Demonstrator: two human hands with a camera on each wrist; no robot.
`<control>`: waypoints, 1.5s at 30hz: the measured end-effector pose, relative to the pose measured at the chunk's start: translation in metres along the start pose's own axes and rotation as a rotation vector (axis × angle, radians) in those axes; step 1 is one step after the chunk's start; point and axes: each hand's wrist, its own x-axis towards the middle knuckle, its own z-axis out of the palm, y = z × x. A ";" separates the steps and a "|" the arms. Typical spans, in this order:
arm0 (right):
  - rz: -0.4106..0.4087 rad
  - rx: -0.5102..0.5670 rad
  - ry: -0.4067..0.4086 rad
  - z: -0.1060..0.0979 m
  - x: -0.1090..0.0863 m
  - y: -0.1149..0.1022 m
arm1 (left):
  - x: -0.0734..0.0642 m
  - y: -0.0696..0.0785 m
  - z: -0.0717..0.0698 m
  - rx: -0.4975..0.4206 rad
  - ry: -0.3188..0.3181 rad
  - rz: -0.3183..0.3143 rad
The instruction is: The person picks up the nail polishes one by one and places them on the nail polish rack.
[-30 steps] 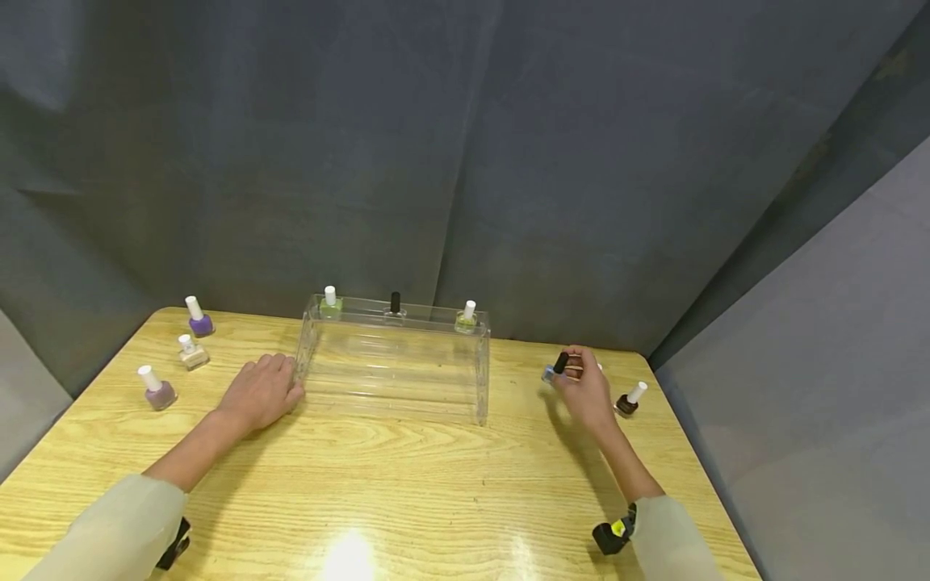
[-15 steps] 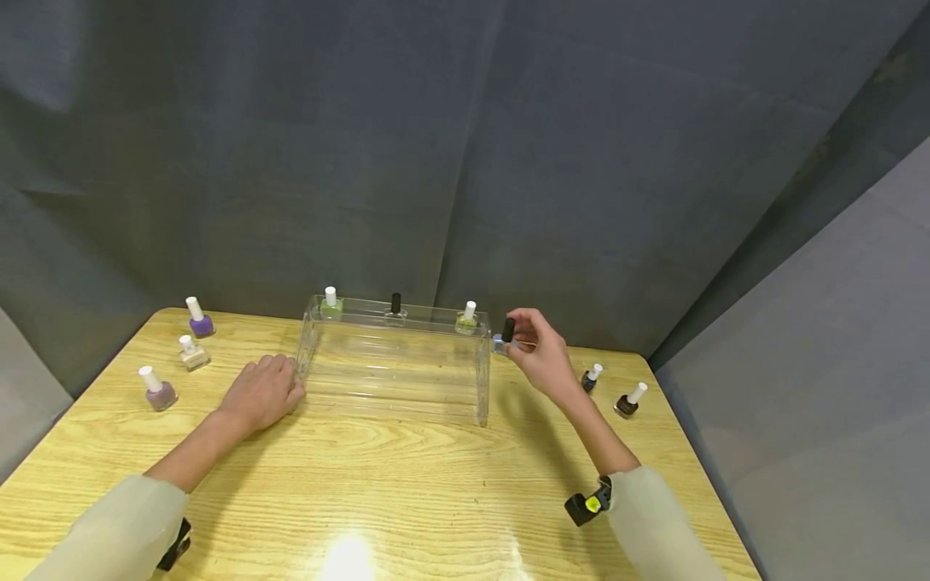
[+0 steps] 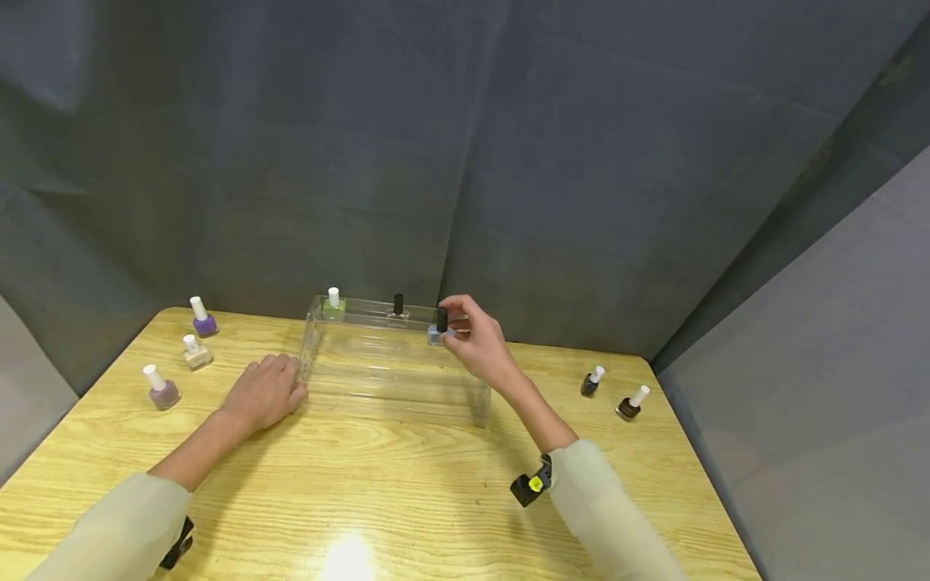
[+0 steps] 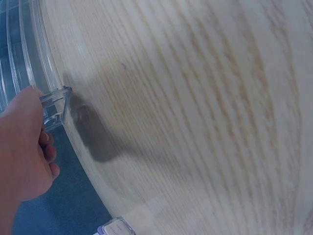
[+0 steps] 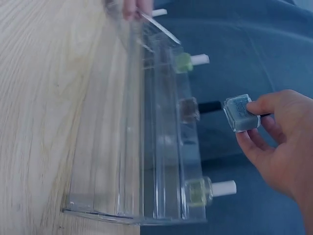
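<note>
A clear acrylic rack [image 3: 483, 407] stands at the back of the table. My left hand [image 3: 263, 393] grips its left end; in the left wrist view the thumb lies along the side panel and the fingers are curled. Above the rack's top tier, my right hand [image 3: 481, 345] pinches a blue nail polish bottle [image 5: 240, 113] by its black cap. That tier holds a green bottle [image 3: 333, 307] at left, a black-capped bottle [image 3: 398, 311] mid-row, and a yellowish, white-capped bottle [image 5: 198, 192] at right, which my right hand largely hides in the head view.
Purple [image 3: 207, 325], cream [image 3: 197, 357] and mauve [image 3: 165, 394] nail polish bottles stand left of the rack. On the right are two dark bottles with white caps, a near one [image 3: 629, 409] and a farther one [image 3: 590, 385]. A dark curtain [image 3: 465, 161] hangs behind the table.
My right hand has carried the blue nail polish bottle leftward and up from the table's right side to above the rack. The left hand stays at the rack's left end.
</note>
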 end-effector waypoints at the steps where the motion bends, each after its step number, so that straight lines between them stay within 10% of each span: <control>1: -0.009 -0.007 -0.013 0.004 0.002 0.000 | 0.000 0.000 0.000 0.000 0.001 0.000; 22: -0.048 0.036 -0.115 0.079 0.047 -0.012 | 0.001 0.001 0.001 -0.015 -0.007 -0.010; 45: -0.063 -0.074 -0.047 0.144 0.072 -0.019 | 0.001 0.001 -0.001 0.005 0.009 -0.012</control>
